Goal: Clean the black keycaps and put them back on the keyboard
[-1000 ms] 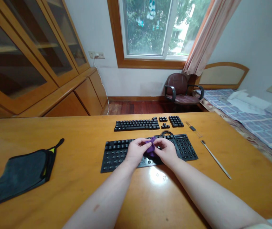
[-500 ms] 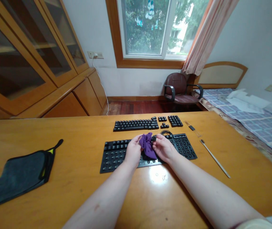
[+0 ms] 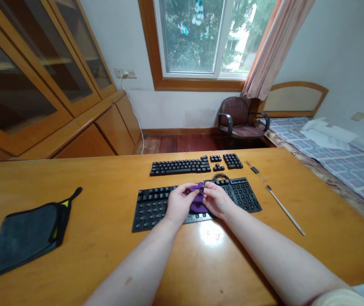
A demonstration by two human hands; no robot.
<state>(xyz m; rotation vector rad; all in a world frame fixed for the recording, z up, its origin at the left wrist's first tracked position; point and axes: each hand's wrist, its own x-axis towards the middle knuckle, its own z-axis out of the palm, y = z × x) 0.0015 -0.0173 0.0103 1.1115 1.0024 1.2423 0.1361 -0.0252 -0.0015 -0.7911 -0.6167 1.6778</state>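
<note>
Over the middle of a black keyboard base [image 3: 150,214], my left hand [image 3: 180,202] is closed on a bunched purple cloth [image 3: 197,207]. Against the cloth's right side, my right hand [image 3: 217,199] pinches a small black keycap, now mostly hidden between the fingers and the fabric. Most keys are off the base, so its switches show in rows, though a row of caps remains along the upper left. Behind it, loose black keycaps [image 3: 180,166] lie grouped in keyboard order, with the number-pad caps [image 3: 232,161] at their right.
To the right lie a wire keycap puller [image 3: 254,170] and a thin long-handled brush [image 3: 285,210]. A folded grey cloth [image 3: 25,236] with black edging rests at the left of the wooden table [image 3: 112,272]. Beyond the table stands a chair [image 3: 237,119].
My left hand has brought the purple cloth up and around the keycap, which showed plainly in my right fingers before. Both hands are closer together.
</note>
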